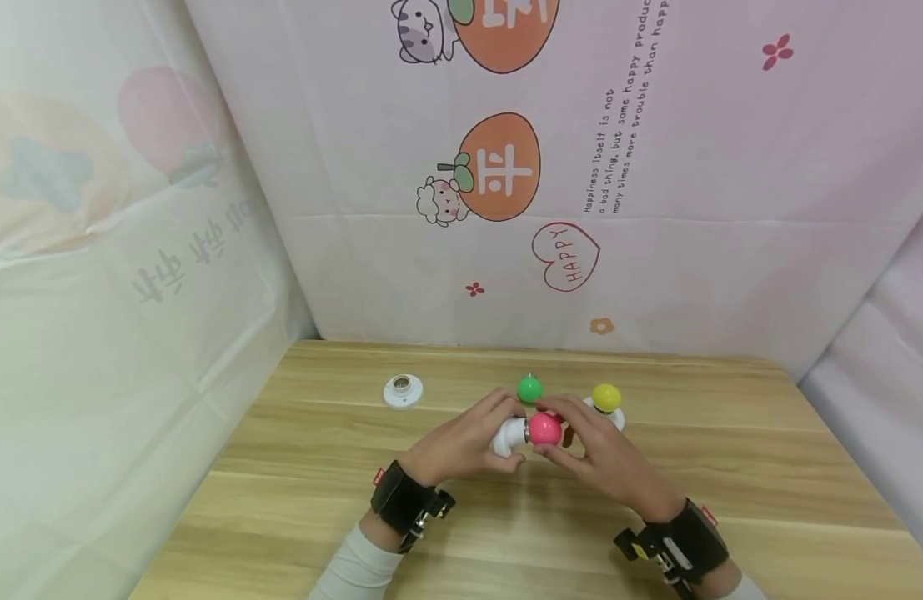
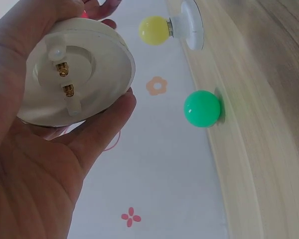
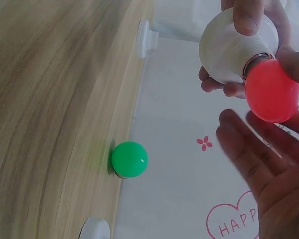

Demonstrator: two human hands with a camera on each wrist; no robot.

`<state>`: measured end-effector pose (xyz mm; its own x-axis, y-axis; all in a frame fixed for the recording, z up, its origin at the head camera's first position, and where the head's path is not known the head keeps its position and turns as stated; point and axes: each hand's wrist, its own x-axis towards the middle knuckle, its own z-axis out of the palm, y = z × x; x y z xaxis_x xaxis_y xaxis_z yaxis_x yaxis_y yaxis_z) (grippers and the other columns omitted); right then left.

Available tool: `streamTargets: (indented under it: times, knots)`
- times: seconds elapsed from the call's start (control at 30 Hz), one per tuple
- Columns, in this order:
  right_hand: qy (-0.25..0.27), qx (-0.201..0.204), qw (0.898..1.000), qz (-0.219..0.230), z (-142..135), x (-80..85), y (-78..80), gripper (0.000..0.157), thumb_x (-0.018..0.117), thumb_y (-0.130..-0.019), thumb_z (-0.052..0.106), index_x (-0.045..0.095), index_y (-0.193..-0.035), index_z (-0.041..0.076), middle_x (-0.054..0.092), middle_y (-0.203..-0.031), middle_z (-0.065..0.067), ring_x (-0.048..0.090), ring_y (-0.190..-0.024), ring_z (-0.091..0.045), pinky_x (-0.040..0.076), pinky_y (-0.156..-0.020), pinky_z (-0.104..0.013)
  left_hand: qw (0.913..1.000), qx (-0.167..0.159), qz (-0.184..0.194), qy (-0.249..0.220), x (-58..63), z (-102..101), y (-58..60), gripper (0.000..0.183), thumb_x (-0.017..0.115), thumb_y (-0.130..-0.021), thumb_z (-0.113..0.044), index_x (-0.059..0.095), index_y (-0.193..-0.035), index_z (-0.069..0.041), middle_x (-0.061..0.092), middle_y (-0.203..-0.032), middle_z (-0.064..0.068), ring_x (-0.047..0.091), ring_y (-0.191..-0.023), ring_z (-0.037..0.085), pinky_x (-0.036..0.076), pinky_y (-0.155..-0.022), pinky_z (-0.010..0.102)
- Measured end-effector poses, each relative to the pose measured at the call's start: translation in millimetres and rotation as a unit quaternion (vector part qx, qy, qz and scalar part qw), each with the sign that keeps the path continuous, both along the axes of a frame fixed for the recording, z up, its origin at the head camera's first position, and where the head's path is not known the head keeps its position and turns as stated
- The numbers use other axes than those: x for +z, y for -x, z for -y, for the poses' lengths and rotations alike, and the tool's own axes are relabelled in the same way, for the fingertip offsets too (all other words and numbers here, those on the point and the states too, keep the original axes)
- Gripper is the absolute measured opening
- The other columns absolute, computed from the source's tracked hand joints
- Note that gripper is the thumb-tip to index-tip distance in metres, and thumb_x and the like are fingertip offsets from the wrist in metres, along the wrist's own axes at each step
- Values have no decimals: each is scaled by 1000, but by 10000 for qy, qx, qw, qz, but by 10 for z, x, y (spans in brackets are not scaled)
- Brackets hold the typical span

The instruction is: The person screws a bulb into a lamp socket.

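Note:
My left hand [image 1: 469, 437] grips a white round lamp socket [image 1: 510, 437] by its rim, tilted up off the table. Two brass screws show on the socket's hollow underside in the left wrist view. A red light bulb [image 3: 273, 91] sits at the mouth of the socket, a bit of its metal base still visible. The thumb and a finger of my right hand [image 1: 607, 454] pinch this bulb, while other fingers spread away from it in the right wrist view. A green light bulb [image 1: 530, 388] lies on the table just beyond both hands.
A yellow light bulb [image 2: 154, 30] stands in another white socket [image 2: 193, 25] behind my right hand. To the left, a bare white socket [image 1: 403, 392] rests on the wooden table [image 1: 303, 500]. Printed white cloth [image 1: 401, 275] hangs along the table's back edge and sides.

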<state>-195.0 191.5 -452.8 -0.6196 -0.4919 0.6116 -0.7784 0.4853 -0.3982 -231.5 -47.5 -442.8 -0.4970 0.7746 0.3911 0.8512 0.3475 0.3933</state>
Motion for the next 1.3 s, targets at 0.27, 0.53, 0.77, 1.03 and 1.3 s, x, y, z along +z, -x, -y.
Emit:
streamTargets:
  times: [0.27, 0.53, 0.77, 1.03, 1.3]
  knots:
    - [69, 299, 9989, -340, 20, 48, -11, 57, 81, -75, 16, 57, -126, 9, 55, -127, -4, 55, -104, -10, 51, -77, -15, 9997, 72, 208, -41, -4, 6, 3, 52, 73, -81, -29, 47, -124, -18, 44, -122, -7, 47, -100, 3, 46, -80, 10]
    - [50, 292, 9986, -449, 7, 39, -7, 58, 82, -71, 11, 60, -124, 6, 57, -125, -4, 57, -102, -10, 54, -71, -19, 9995, 92, 315, -35, -1, 4, 1, 52, 73, -81, -30, 47, -124, -18, 44, -121, -8, 48, -99, 3, 46, -79, 10]
    - [72, 309, 9985, -446, -2, 32, -3, 58, 83, -72, 15, 60, -125, 6, 60, -122, -4, 58, -95, -7, 53, -69, -15, 9995, 74, 310, -3, 3, 3, -5, 51, 72, -81, -31, 47, -123, -18, 44, -122, -8, 48, -100, 3, 46, -79, 10]
    - [65, 307, 9983, -482, -6, 37, 6, 58, 82, -74, 19, 60, -127, 11, 63, -118, -2, 58, -87, -3, 52, -68, -15, 9995, 45, 309, 5, 12, 1, -10, 50, 73, -81, -30, 47, -122, -19, 44, -120, -8, 48, -99, 3, 46, -79, 11]
    - [75, 330, 9982, -488, -10, 42, 6, 55, 81, -75, 20, 61, -125, 6, 64, -115, 1, 57, -81, -1, 51, -68, -14, 9994, 37, 349, 21, 8, -1, -18, 49, 73, -81, -31, 47, -121, -20, 43, -120, -8, 48, -98, 3, 46, -78, 10]
